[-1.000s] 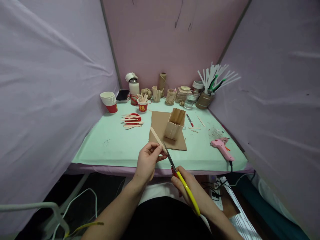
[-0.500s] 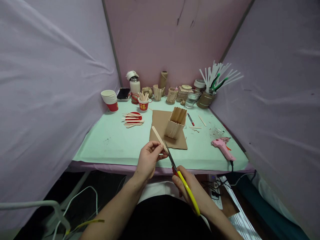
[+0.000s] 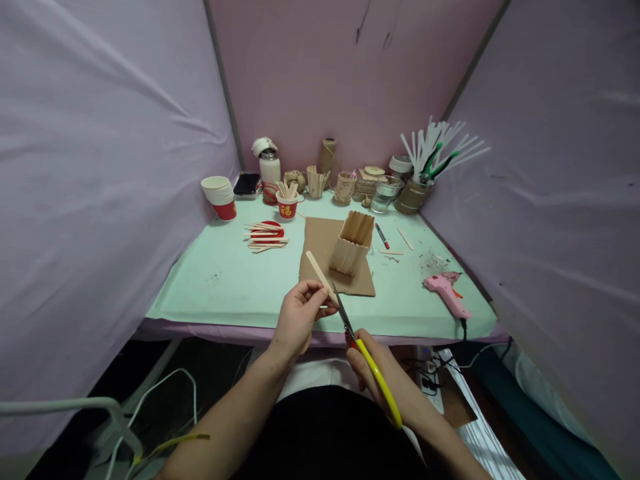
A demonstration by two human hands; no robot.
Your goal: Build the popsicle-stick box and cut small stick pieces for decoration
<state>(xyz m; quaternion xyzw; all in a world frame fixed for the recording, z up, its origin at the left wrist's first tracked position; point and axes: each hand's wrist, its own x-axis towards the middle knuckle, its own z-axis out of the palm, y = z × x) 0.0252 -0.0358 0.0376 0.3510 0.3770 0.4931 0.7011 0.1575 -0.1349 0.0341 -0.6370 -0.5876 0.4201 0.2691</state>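
My left hand [image 3: 301,313] pinches a wooden craft stick [image 3: 317,268] near its lower end, and the stick points up and away to the left. Yellow-handled scissors [image 3: 379,380] are gripped in my right hand [image 3: 373,367]. Their blades lie against the stick's edge close to my left fingertips; whether they cut into it I cannot tell. Beyond the hands, a small open box made of craft sticks [image 3: 350,255] stands on a piece of brown cardboard [image 3: 317,240]. To the left, several loose craft sticks [image 3: 267,240] lie across a red disc.
A pink glue gun [image 3: 447,295] lies at the right, its cord running off the table edge. A marker [image 3: 382,236] and stick scraps lie nearer. Along the back stand paper cups [image 3: 219,198], a cup of sticks [image 3: 287,205], a glass of water [image 3: 384,195] and a jar with white glue sticks [image 3: 414,195].
Both hands, the stick and the scissors hold nearly the same pose. The view has shifted very slightly.
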